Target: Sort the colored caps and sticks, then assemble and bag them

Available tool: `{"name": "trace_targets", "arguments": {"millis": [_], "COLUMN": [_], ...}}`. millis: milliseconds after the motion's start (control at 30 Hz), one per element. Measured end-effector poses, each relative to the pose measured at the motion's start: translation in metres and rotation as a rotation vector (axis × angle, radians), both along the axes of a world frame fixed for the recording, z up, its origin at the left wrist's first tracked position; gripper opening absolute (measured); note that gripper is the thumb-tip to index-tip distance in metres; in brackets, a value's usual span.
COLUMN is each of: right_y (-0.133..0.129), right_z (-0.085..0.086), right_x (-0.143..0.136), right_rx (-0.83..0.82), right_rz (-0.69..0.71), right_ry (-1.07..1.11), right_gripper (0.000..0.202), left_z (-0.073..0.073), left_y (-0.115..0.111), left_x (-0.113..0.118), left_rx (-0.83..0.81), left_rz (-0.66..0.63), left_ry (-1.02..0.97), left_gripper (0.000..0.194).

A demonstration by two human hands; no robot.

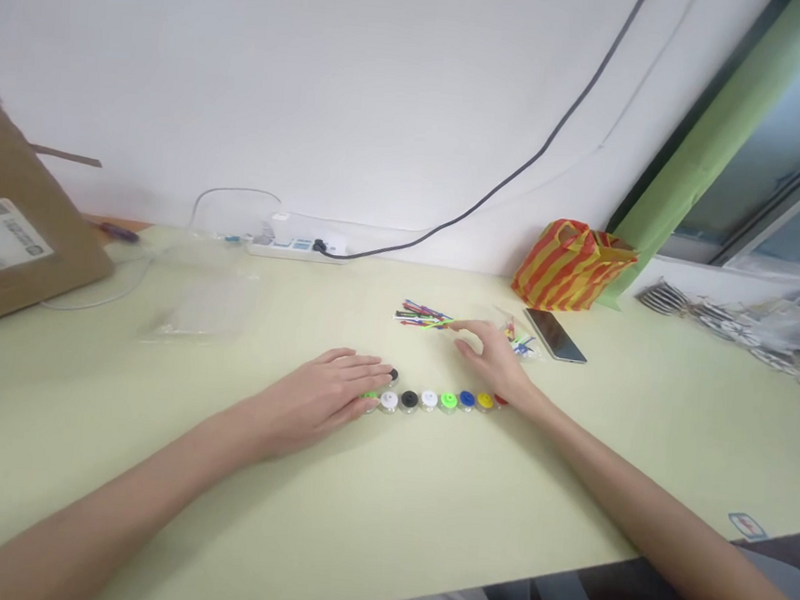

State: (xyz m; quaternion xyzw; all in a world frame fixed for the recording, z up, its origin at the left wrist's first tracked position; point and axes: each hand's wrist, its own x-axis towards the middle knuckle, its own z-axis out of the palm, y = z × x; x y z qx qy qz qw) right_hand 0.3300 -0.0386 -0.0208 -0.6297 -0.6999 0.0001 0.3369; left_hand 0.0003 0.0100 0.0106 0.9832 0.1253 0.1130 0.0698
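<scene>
Several small clear round pots with coloured caps stand in a row on the table; a white cap (429, 400), a blue cap (467, 399) and a yellow cap (484, 401) show among them. My left hand (325, 394) lies flat at the row's left end, fingers stretched out over a green cap (369, 396) and touching a black cap (393, 374) set behind the row. Beyond the row is a loose bunch of thin coloured sticks (416, 315). My right hand (493, 353) reaches to its right end, index fingertip at a light green stick (438, 323), thumb apart. The hand partly hides a red cap.
A clear bag with coloured pieces (522, 341) lies behind my right hand, beside a phone (555, 335). A striped bag (571, 266) stands near the wall. At left are a cardboard box (21, 220) and clear plastic packaging (207, 306). A power strip (292, 250) lies along the wall.
</scene>
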Motion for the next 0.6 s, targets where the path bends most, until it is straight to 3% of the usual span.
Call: {"name": "trace_targets", "arguments": {"millis": [133, 300, 467, 600], "right_y": [0.048, 0.101, 0.119, 0.119], "right_z": [0.010, 0.016, 0.010, 0.021], "right_x": [0.001, -0.012, -0.022, -0.022], "right_rx": [0.019, -0.064, -0.110, -0.072], "right_rz": [-0.017, 0.063, 0.056, 0.037], "right_ry": [-0.082, -0.138, -0.166, -0.141], "right_gripper": [0.028, 0.013, 0.012, 0.011], "left_z": [0.000, 0.001, 0.002, 0.003], "left_y": [-0.002, -0.001, -0.001, -0.002], "left_x": [0.001, 0.001, 0.002, 0.003], "left_rx": [0.002, 0.009, -0.003, 0.007], "left_rz": [-0.005, 0.002, -0.008, -0.006], "left_ry": [-0.030, -0.031, -0.034, 0.002], "left_gripper": [0.041, 0.040, 0.040, 0.041]}}
